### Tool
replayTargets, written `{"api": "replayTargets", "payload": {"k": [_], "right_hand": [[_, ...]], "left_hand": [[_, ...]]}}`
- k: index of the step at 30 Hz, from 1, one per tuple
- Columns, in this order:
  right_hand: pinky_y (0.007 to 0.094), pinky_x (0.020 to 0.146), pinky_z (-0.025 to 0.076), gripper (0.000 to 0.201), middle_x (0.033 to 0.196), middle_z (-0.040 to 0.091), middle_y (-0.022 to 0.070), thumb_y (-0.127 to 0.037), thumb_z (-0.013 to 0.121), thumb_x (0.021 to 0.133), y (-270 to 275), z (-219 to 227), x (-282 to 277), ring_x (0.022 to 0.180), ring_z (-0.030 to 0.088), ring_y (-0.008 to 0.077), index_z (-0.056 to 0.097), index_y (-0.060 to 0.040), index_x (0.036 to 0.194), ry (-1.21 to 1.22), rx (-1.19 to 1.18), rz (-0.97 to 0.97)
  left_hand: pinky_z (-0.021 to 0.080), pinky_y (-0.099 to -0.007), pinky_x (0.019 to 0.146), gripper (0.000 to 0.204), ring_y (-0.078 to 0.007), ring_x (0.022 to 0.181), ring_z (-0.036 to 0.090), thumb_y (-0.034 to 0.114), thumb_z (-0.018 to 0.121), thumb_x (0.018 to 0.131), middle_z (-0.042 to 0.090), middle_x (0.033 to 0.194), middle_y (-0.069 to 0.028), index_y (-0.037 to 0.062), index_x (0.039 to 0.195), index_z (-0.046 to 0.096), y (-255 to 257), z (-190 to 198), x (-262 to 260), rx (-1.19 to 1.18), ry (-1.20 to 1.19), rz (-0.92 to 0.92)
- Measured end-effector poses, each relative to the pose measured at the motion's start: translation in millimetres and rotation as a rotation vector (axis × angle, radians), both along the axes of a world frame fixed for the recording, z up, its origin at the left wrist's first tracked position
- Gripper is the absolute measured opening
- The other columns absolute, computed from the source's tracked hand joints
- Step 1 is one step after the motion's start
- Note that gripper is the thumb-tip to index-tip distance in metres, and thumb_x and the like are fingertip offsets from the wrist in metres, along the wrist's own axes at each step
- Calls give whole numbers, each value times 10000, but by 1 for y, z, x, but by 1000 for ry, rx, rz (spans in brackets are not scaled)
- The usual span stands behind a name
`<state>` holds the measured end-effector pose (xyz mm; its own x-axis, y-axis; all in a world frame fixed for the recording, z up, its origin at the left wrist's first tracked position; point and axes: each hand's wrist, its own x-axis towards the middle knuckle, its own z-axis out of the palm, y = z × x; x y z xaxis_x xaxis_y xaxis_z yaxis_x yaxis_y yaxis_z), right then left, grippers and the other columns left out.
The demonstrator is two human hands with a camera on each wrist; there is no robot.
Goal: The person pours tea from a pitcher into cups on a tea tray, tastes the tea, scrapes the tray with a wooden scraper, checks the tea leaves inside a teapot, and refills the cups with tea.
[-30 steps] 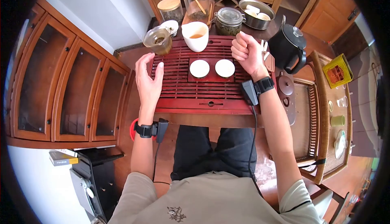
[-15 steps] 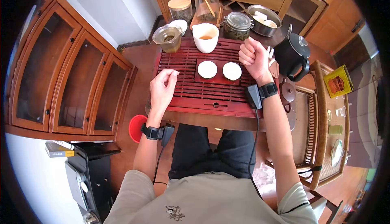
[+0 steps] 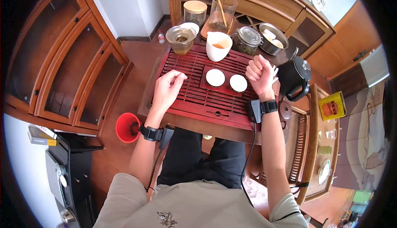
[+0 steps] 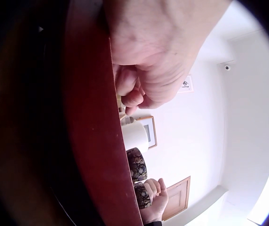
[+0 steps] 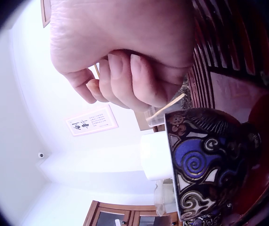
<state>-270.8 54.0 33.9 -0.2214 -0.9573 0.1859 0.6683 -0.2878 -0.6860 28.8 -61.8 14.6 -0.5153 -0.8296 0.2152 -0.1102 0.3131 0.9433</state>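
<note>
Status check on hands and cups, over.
Left hand, right hand: fingers curled, empty. Two cups upright on tea tray, untouched. Possible obstacle: white pitcher beyond them.

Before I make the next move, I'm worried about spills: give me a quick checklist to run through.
1. Left hand holds nothing: ok.
2. Right hand holds nothing: ok.
3. Pitcher upright, with amber liquid inside: ok.
4. Both cups upright on the tray: ok.
5. Cups empty: cannot tell; their insides show only as bright white.
6. Kettle filled: cannot tell; the inside is hidden.
</note>
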Motion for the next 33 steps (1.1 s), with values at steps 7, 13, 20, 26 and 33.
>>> {"api": "replayTargets", "payload": {"k": [7,13,20,26,33], "right_hand": [[233,412,212,398,544,255,-44,-255,427,1023,3,1,-2,442,236,69,348,-132,654,-26,-50,73],[231,422,215,340,594,305,-32,-273,429,1023,11,26,5,475,251,71,420,-102,729,1,-65,-12],[223,521,316,252,696,464,-19,-289,464,1006,1,116,8,572,397,74,545,-90,874,666,161,-358],[380,1015,428,705,1238,614,199,-492,630,883,-38,147,33,1174,584,286,493,32,1335,1712,412,-322],[442,974,452,924,1190,575,351,-651,665,768,-80,106,50,1141,582,421,480,117,1247,2082,481,-72]], "left_hand": [[309,-208,494,163,-11,565,386,131,565,976,479,633,70,18,897,652,-4,-6,-2,-44,60,-14],[398,-269,531,157,-90,560,489,133,603,927,612,667,-56,-16,921,652,0,-2,1,-89,73,2],[369,-228,528,141,-43,590,466,122,587,941,583,680,-1,2,916,659,-1,-2,2,-126,74,-30],[371,-230,529,144,-42,588,468,128,593,940,600,692,-8,4,925,665,-4,-2,0,-125,60,2],[391,-239,538,146,-53,598,509,130,595,939,633,707,-31,1,928,663,-4,-7,1,-107,36,9]]}}
